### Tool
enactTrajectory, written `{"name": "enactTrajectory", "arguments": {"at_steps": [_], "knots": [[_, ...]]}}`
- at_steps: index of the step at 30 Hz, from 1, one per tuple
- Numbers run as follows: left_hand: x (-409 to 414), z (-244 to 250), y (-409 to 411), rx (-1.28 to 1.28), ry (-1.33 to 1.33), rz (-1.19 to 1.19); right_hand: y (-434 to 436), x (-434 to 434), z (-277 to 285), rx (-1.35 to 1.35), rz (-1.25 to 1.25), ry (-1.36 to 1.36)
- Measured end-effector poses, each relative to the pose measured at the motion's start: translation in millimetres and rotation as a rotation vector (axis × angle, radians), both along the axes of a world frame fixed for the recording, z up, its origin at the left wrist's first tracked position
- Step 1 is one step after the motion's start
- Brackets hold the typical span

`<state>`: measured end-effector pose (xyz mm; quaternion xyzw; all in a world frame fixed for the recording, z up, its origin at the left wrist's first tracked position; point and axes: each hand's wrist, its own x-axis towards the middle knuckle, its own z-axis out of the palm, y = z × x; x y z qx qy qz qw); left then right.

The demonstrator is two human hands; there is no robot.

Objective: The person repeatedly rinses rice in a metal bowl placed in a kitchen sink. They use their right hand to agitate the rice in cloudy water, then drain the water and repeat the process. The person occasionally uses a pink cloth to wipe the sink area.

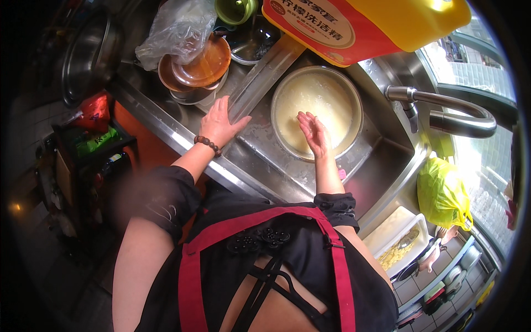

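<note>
My right hand (316, 135) is held palm up over a round metal basin (360, 114), its fingers slightly curled and nothing in them. Cloudy, pale yellowish liquid (307, 93) fills the basin, which stands in a stainless steel sink (265, 164). Whether the hand touches the liquid is hard to tell. My left hand (218, 121), with a brown beaded bracelet (207, 145) at the wrist, is spread and empty by the metal divider (265, 76) between the basins. I cannot tell whether it rests on the metal.
A large yellow and red plastic jug (373, 25) stands behind the basin. Brown stacked dishes (207, 62), a clear plastic bag (182, 29) and a green cup (235, 10) occupy the left basin. A faucet (460, 103) juts in from the right, near a yellow-green bag (444, 193) and white container (421, 226).
</note>
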<state>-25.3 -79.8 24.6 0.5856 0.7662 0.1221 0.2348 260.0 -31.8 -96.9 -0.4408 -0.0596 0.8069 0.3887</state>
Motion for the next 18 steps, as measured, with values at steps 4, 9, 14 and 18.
{"name": "enactTrajectory", "arguments": {"at_steps": [4,9,14,18], "knots": [[0.2,3.5,-0.5,-0.01,-0.001,0.009,-1.8,-5.5,11.4,-0.023,-0.027,-0.036],[0.9,2.5,-0.4,0.005,-0.009,0.006,-7.0,23.7,-43.1,0.094,0.089,0.311],[-1.0,3.1,-0.9,-0.008,-0.011,0.012,-2.8,-4.4,-9.2,-0.025,-0.034,-0.111],[-0.4,3.0,0.0,0.007,-0.007,0.005,3.9,-26.9,35.1,-0.194,-0.214,-0.226]]}}
